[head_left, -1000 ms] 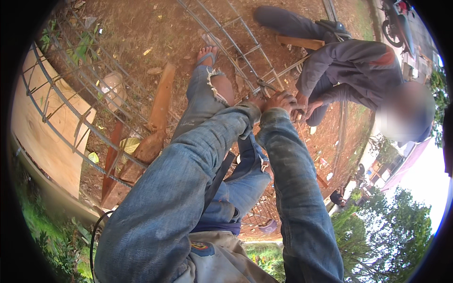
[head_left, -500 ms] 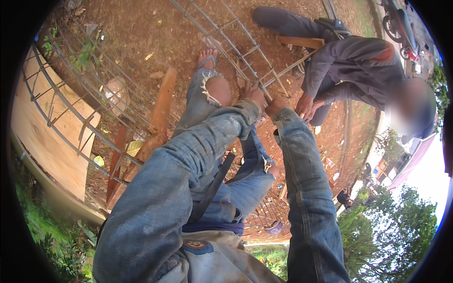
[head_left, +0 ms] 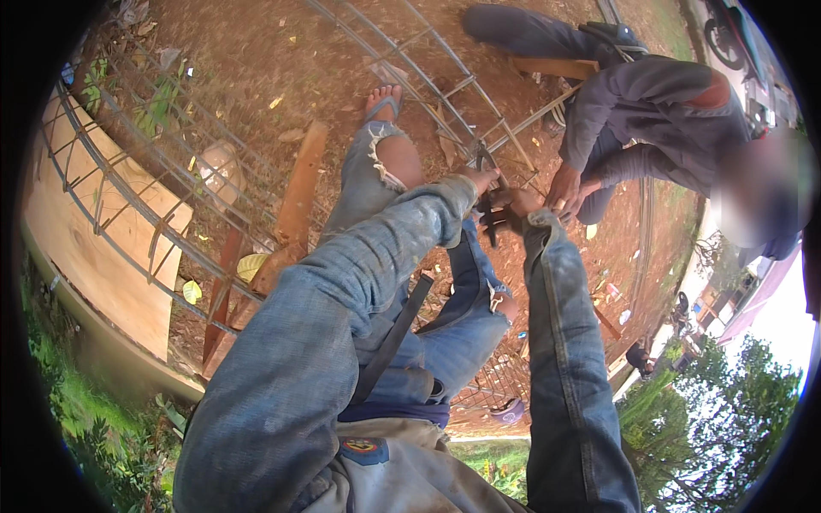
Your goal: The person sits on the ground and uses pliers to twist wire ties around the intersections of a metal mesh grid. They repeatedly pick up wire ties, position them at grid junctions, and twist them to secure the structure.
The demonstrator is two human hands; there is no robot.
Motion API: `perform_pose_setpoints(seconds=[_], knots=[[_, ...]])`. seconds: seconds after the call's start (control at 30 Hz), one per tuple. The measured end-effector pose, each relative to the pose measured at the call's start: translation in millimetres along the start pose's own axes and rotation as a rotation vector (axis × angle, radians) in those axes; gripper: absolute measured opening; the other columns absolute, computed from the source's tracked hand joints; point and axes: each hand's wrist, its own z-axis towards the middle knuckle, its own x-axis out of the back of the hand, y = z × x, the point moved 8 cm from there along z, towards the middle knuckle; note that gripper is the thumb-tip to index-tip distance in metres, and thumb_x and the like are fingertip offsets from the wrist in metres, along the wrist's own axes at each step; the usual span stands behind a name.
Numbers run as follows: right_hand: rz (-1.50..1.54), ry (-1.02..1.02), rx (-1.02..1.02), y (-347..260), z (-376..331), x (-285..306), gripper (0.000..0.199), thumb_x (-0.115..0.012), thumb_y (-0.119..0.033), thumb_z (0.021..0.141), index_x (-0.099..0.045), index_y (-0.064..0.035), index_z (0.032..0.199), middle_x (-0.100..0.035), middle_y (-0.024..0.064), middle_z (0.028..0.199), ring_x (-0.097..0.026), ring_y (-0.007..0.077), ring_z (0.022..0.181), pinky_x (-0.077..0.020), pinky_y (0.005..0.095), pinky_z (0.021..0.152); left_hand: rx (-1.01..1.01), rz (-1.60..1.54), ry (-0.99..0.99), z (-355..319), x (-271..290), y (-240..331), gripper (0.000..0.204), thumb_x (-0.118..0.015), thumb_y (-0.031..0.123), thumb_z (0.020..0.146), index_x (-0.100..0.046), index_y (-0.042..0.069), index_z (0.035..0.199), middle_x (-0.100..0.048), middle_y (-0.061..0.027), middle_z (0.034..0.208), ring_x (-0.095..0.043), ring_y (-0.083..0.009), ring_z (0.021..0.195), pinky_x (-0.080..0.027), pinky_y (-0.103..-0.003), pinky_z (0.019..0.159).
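Observation:
A dark hand tool that looks like pincers (head_left: pixel 487 159) has its jaws at the near end of a rebar cage (head_left: pixel 436 81). My right hand (head_left: pixel 518 205) is closed around its handles, just right of my left hand. The fingers of my left hand (head_left: pixel 479 178) are curled beside the jaws; whatever they grip is hidden. The cage has long steel bars with square ties across them and runs away toward the top of the view.
A co-worker in dark clothes (head_left: pixel 658 103) sits close on the right, hands near mine. More bent rebar (head_left: pixel 111 162) and a plywood sheet (head_left: pixel 111 231) lie at left, near a wooden post (head_left: pixel 299 184). My sandalled foot (head_left: pixel 384 103) rests beside the cage.
My right hand has drawn a little toward me and right, and the pincers now show between my hands. My left hand stays near the cage end. The whole view has shifted slightly.

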Motion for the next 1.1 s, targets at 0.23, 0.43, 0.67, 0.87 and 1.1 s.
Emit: perform_pose_setpoints(seconds=[0.23, 0.43, 0.67, 0.87, 1.1], knots=[[-0.262, 0.122, 0.378, 35.8, 35.4, -14.3, 0.031, -0.049, -0.017, 0.078, -0.051, 0.0002, 0.103, -0.059, 0.0165, 0.092, -0.06, 0.0322, 0.081, -0.0503, 0.0467, 0.068, -0.04, 0.109, 0.046, 7.4, 9.6, -1.8, 0.061, -0.066, 0.05, 0.066, -0.064, -0.001, 0.099, -0.061, -0.0208, 0.107, -0.059, -0.0327, 0.1, -0.046, -0.037, 0.085], [-0.222, 0.419, 0.627, 70.4, 73.5, 8.4, 0.029, -0.052, -0.014, 0.078, -0.055, 0.0, 0.104, -0.062, 0.0157, 0.09, -0.061, 0.0307, 0.082, -0.0491, 0.0432, 0.068, -0.069, 0.285, -0.058, 2.8, 3.5, 7.0, 0.055, -0.067, 0.043, 0.067, -0.064, 0.001, 0.102, -0.06, -0.0219, 0.108, -0.059, -0.0314, 0.102, -0.046, -0.036, 0.087], [0.137, 0.503, 0.671, 49.8, 30.1, -38.7, 0.021, -0.05, -0.007, 0.075, -0.057, 0.0022, 0.092, -0.058, 0.0072, 0.072, -0.056, 0.0159, 0.06, -0.0451, 0.0285, 0.053, 0.017, 0.499, -0.071, 0.4, 5.8, 0.3, 0.048, -0.067, 0.038, 0.071, -0.064, 0.004, 0.104, -0.06, -0.0208, 0.109, -0.06, -0.0304, 0.1, -0.046, -0.037, 0.086], [0.521, 0.184, 0.225, 53.5, 20.8, -39.4, 0.032, -0.051, -0.016, 0.083, -0.047, -0.0014, 0.111, -0.06, 0.0186, 0.086, -0.062, 0.0322, 0.073, -0.0524, 0.0431, 0.056, -0.069, 0.204, -0.112, -13.9, 6.3, 12.1, 0.061, -0.072, 0.05, 0.065, -0.063, 0.0, 0.099, -0.062, -0.0197, 0.098, -0.062, -0.0282, 0.091, -0.047, -0.035, 0.08], [0.262, 0.052, 0.085, 27.3, -47.3, -55.3, 0.036, -0.046, -0.025, 0.089, -0.044, 0.0017, 0.113, -0.059, 0.0222, 0.098, -0.062, 0.0322, 0.081, -0.0527, 0.0418, 0.062, -0.023, -0.037, -0.136, -22.7, 3.7, 16.8, 0.063, -0.074, 0.05, 0.065, -0.061, 0.0, 0.1, -0.062, -0.0173, 0.093, -0.064, -0.0219, 0.08, -0.053, -0.033, 0.07]])
